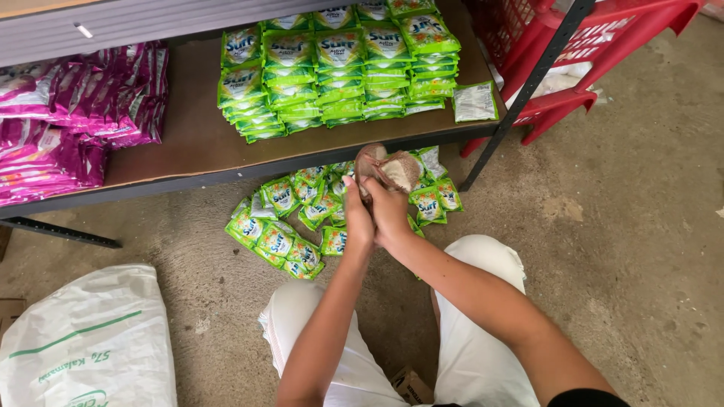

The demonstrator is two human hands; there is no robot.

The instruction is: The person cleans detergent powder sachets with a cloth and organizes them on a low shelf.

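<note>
Both hands are raised together in front of the low shelf [188, 143]; the left hand [359, 218] and the right hand [388, 211] have their grip closed on a crumpled brown paper wrapper [392, 167], held in the air just above the loose green sachets [283, 222] scattered on the concrete floor [641, 226]; the wrapper touches nothing but the fingers, so far as can be seen. Risk one: the paper looks thin and creased; a hard pull from two sides may tear it, and whatever it may contain, which cannot be seen, would drop among the sachets. Risk two: the floor pile lies close before the person's knees [483, 256]; a shift of weight could crush or split a sachet. Risk three: the stacked green sachets [339, 64] on the shelf stand in leaning columns; a knock to the shelf edge could slide them off. The pink packets [68, 113] at the shelf's far left and the white sack [90, 339] lie well apart from the hands; the red plastic crate [603, 45] stands beyond the shelf post [528, 83].
</note>
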